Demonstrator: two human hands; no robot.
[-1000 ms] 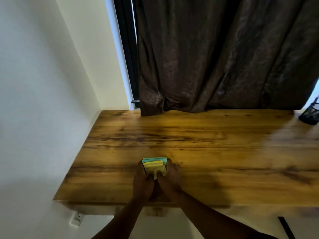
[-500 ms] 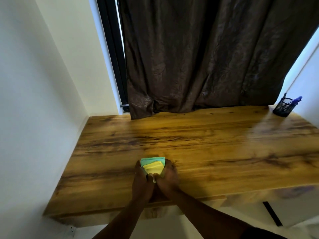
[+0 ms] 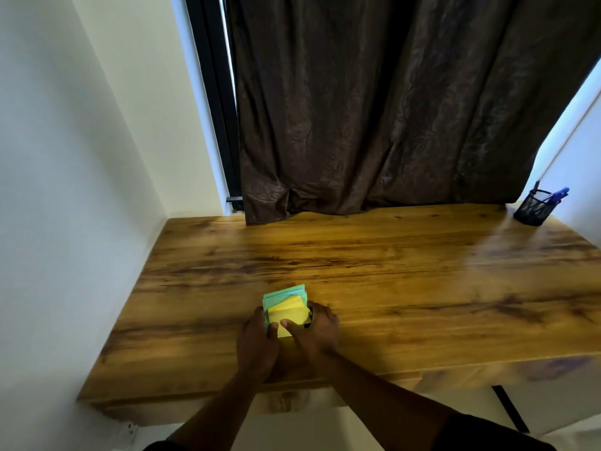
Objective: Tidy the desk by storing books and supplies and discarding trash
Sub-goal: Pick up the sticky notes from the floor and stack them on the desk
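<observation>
Both hands are clasping a stack of sticky notes (image 3: 286, 309) at the desk's (image 3: 406, 271) near edge: left hand (image 3: 257, 343) gripping its 9 o'clock side, right hand (image 3: 317, 332) its 3 o'clock side, thumbs pressing the yellow top. A mesh pen holder (image 3: 533, 208) is standing at 2 o'clock.

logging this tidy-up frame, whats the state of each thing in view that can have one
stack of green and yellow sticky notes: fanned unevenly, on the desk, held between both hands
left hand: grips the stack's left side
right hand: grips the right side, thumb on the yellow top note
black mesh pen holder: upright at the far right corner, pens inside
dark brown curtain: drawn, hem resting on the wooden desk
</observation>
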